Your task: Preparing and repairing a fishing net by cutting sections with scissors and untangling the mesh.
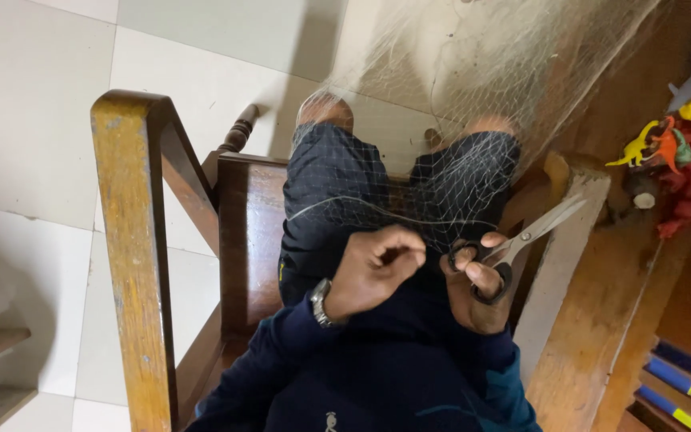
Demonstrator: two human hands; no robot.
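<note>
I sit on a wooden chair (249, 216) with a fine pale net (457, 72) draped over my knees and stretching up and away. My left hand (373, 268), with a wristwatch on the wrist, pinches a strand of the net just above my lap. My right hand (477, 292) grips a pair of scissors (521, 240) by their black handles. The steel blades point up and to the right, almost closed, beside the net.
A worn wooden armrest (133, 256) runs along my left, another wooden arm (561, 264) on my right. Small plastic toy dinosaurs (657, 144) and red cloth lie on a wooden surface at the right. White floor tiles (33, 104) spread to the left.
</note>
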